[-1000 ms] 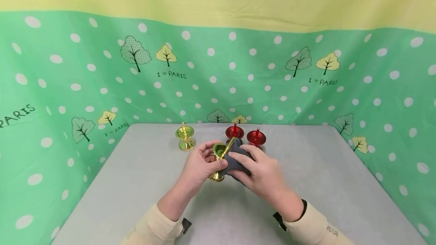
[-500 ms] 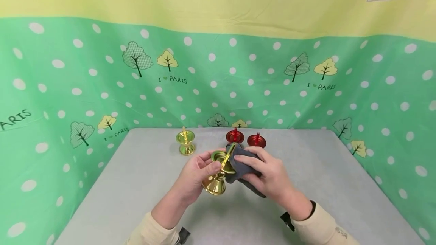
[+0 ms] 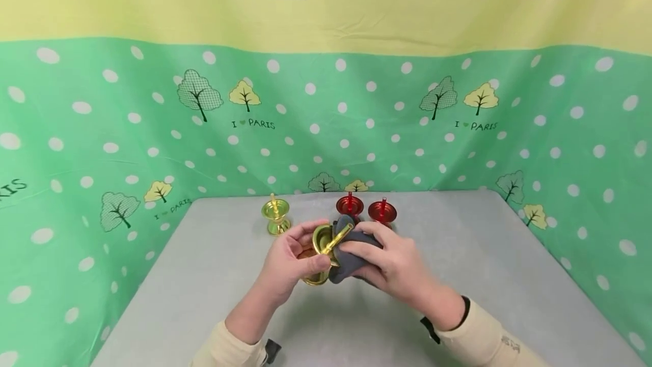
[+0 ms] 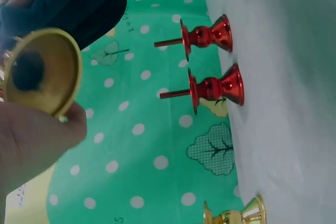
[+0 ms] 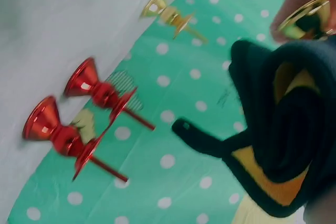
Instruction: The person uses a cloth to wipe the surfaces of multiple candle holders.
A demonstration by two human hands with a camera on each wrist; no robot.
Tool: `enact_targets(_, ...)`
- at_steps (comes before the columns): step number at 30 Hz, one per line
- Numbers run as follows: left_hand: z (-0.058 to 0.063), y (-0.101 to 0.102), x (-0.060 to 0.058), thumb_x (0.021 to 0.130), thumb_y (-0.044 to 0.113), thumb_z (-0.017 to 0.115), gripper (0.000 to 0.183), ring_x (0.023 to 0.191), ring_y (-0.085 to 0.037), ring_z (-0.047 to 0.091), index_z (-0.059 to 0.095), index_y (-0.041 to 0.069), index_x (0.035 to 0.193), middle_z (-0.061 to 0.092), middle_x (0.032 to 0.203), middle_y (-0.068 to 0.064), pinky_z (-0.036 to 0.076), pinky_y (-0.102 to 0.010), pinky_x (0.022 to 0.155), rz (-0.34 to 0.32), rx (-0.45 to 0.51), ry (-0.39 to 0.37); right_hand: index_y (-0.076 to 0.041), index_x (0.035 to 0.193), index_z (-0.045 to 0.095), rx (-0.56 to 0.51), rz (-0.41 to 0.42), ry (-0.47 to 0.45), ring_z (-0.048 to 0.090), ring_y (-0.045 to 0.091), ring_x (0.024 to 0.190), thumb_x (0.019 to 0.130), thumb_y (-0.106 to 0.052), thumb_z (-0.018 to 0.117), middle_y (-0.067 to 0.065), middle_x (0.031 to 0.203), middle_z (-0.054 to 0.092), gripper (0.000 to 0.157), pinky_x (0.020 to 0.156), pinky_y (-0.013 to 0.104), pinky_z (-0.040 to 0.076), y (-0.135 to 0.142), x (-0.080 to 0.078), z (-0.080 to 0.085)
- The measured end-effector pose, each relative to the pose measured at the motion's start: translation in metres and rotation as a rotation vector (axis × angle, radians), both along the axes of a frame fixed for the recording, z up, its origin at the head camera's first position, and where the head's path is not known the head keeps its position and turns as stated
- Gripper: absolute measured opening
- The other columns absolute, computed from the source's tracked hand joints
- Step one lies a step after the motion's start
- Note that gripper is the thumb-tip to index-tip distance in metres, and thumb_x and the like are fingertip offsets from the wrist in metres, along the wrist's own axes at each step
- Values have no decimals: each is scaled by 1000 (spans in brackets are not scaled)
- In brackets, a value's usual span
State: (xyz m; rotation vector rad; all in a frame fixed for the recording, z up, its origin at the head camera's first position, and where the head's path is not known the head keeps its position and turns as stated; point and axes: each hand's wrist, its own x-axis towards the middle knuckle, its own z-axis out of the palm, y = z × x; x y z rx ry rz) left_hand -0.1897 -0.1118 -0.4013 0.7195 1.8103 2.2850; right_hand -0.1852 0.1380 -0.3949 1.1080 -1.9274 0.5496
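In the head view a shiny gold candle holder point(image 3: 321, 238) is held tilted above the table. Its thin rod slants up to the right. My left hand point(image 3: 286, 263) grips it, thumb in front, the other fingers behind. A dark grey cloth point(image 3: 344, 269) is pinched in my right hand point(image 3: 400, 263) and pressed against the holder's right side. The left wrist view shows the hollow underside of the holder's base point(image 4: 60, 72) beside the cloth point(image 4: 79, 9). Folded layers and an orange-yellow inner side of the cloth point(image 5: 252, 103) appear in the right wrist view.
Another gold candle holder point(image 3: 276, 217) stands upright at the back left of the grey table point(image 3: 214, 299). Two red candle holders point(image 3: 382, 210) stand side by side behind the cloth. A green and yellow printed curtain point(image 3: 305, 95) encloses the table's back and sides.
The held candle holder has tilted, with its rod leaning further right and its base tucked lower behind the left hand. The cloth has shifted around its cup. The standing holders have stayed put.
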Motion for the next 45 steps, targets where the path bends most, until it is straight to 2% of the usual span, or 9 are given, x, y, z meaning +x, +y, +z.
enact_targets(5, -1, -1, -3, 104, 30, 73, 38, 99, -7, 76, 59, 9, 133, 80, 113, 4, 64, -24, 85, -178, 115, -22, -26, 133, 73, 23, 18, -40, 75, 26, 102, 106, -51, 57, 12, 124, 71, 40, 76, 42, 68, 10, -11, 3)
enact_targets(8, -4, 1, -6, 112, 30, 57, 35, 99, -4, 74, 60, 5, 136, 79, 113, 8, 62, -22, 86, -183, 79, -26, -25, 133, 73, 35, -23, -35, 77, 27, 101, 107, -52, 54, 12, 123, 72, 42, 76, 42, 68, 12, -11, 0)
enact_targets(14, -4, 9, -8, 115, 39, 45, 51, 96, -7, 68, 61, -2, 140, 74, 109, -1, 59, -22, 83, 136, -151, -5, -21, 119, 78, 74, -177, 150, 77, 28, 92, 112, -43, 55, 10, 112, 75, 33, 69, 41, 67, 1, -6, -8)
enact_targets(19, -4, 11, -6, 105, 27, 69, 52, 110, -18, 72, 55, 9, 152, 72, 133, -19, 62, -24, 88, 279, -253, 41, -19, 116, 77, 112, -302, 167, 76, 25, 92, 108, -36, 62, 10, 112, 74, 24, 69, 40, 67, -12, -3, -9)
enact_targets(25, -4, 1, -5, 99, 24, 78, 67, 113, -16, 69, 50, 7, 157, 67, 141, -22, 61, -22, 89, 187, -238, 64, -23, 121, 77, 66, -241, 79, 77, 24, 93, 93, -41, 84, 10, 117, 73, 34, 70, 40, 67, -23, 0, -9)
enact_targets(31, -4, -9, -1, 100, 27, 78, 66, 107, -15, 72, 46, 1, 150, 70, 138, -23, 63, -26, 86, 61, -98, 79, -32, 133, 73, -19, -116, -246, 77, 28, 109, 82, -36, 92, 15, 144, 67, 55, 77, 43, 67, -21, 10, -9)
enact_targets(34, -6, -11, -1, 101, 27, 78, 66, 106, -14, 73, 45, -4, 149, 76, 131, -9, 64, -27, 86, 16, -54, 107, -32, 134, 72, -43, -67, -332, 77, 22, 109, 82, -33, 93, 9, 136, 74, 56, 81, 39, 65, -18, 15, -7)
enact_targets(39, -6, -10, 0, 103, 25, 74, 62, 109, -12, 74, 46, -7, 147, 78, 124, 4, 64, -28, 90, -73, -11, 133, -28, 133, 72, -18, 19, -212, 75, 11, 91, 84, -35, 91, 1, 109, 79, 53, 75, 31, 64, -10, 11, -3)
enact_targets(45, -5, -7, -2, 107, 17, 65, 41, 110, -9, 74, 54, 2, 144, 77, 123, 3, 63, -27, 92, -176, 71, 109, -27, 134, 73, 34, -32, -77, 66, 8, 74, 80, -38, 90, -1, 90, 73, 58, 62, 28, 61, 7, -1, 2)
